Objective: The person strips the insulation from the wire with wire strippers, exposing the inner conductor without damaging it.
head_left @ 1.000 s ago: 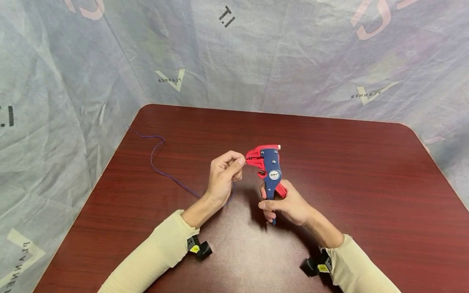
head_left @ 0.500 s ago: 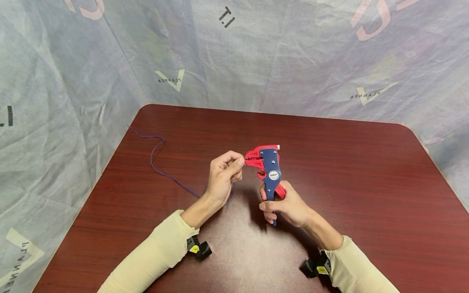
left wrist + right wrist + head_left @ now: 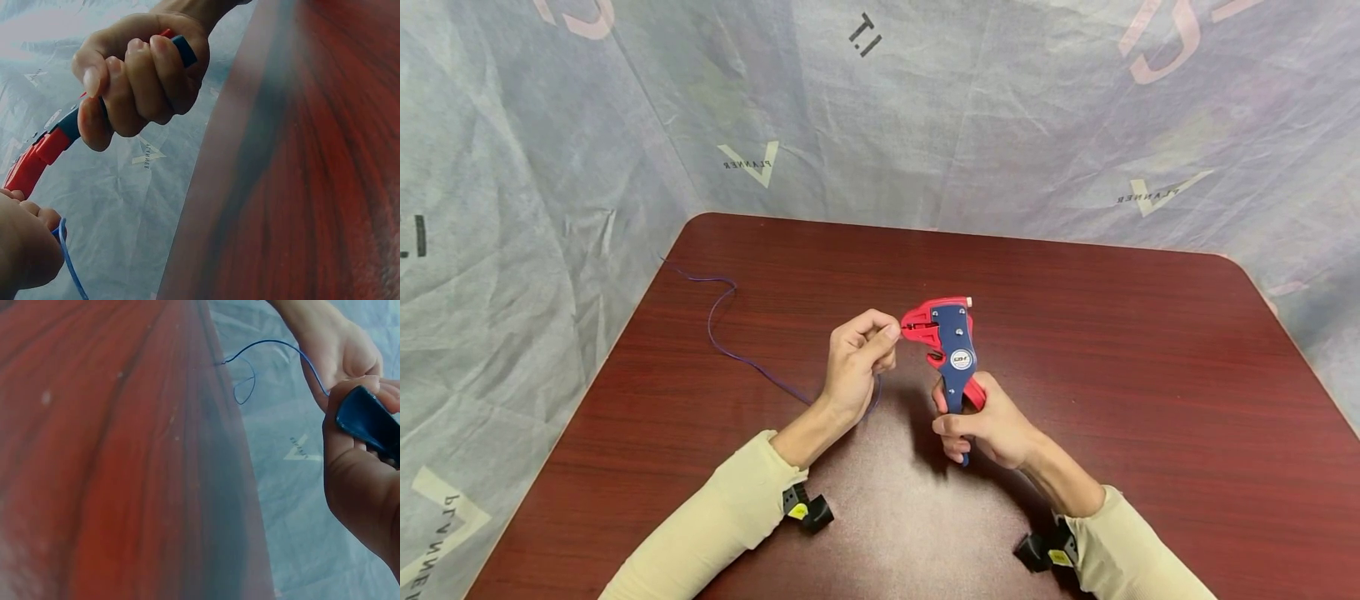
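My right hand (image 3: pixel 988 423) grips the handles of a red and blue wire stripper (image 3: pixel 957 342), held upright above the table. Its red nose points left, toward my left hand (image 3: pixel 859 358). Between thumb and forefinger, the left hand pinches a thin blue wire (image 3: pixel 747 361) right at the tool's nose; the wire's tip is hidden there. From the left hand the wire loops down and trails to the table's far left. In the left wrist view, the right hand's fingers (image 3: pixel 147 78) are curled round the handles. The right wrist view shows the blue handle end (image 3: pixel 369 419) in that hand.
The dark red wooden table (image 3: pixel 1112 350) spans the area below both hands. Grey printed sheeting (image 3: pixel 925 117) hangs behind it and at its sides. Small black cameras (image 3: pixel 817 513) sit on both wrists below the cream sleeves (image 3: pixel 722 508).
The right hand has slid very slightly downward on the handles or with the tool. The wire stripper's head has shifted a touch left. The left hand and wire look unchanged.
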Demonstrator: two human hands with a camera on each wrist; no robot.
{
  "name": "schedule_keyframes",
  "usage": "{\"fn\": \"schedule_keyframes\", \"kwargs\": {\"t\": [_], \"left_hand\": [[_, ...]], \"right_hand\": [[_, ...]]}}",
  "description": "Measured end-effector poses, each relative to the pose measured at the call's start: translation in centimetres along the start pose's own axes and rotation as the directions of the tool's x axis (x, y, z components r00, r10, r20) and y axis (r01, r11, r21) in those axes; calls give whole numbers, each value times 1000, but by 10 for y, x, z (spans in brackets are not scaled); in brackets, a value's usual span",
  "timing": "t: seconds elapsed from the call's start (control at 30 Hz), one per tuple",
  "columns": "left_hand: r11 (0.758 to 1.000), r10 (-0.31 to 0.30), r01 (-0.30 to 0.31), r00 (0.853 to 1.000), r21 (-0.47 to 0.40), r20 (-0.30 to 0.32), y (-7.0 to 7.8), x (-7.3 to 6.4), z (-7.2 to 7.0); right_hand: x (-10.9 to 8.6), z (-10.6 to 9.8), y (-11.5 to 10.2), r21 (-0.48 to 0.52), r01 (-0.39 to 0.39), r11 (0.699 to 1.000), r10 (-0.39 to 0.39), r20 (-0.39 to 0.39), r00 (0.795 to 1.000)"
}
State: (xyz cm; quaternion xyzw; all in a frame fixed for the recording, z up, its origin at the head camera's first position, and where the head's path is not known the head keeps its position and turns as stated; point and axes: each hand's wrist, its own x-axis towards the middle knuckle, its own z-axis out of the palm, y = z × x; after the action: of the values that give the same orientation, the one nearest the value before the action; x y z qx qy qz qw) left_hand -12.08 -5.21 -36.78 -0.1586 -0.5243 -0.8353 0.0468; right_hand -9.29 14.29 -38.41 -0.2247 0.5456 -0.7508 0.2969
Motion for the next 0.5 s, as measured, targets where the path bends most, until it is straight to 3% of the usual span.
{"fn": "schedule_keyframes", "kwargs": {"t": [0.3,0.5], "left_hand": [[998,-61,61,998,-30,-17,-2,2,0],[999,-52,52,999,-11,-11,1,1,1]], "right_hand": [[3,3,1,68,-1,998,2,-24,1000],[1,-2,-2,64,3,998,-3,10,1000]]}}
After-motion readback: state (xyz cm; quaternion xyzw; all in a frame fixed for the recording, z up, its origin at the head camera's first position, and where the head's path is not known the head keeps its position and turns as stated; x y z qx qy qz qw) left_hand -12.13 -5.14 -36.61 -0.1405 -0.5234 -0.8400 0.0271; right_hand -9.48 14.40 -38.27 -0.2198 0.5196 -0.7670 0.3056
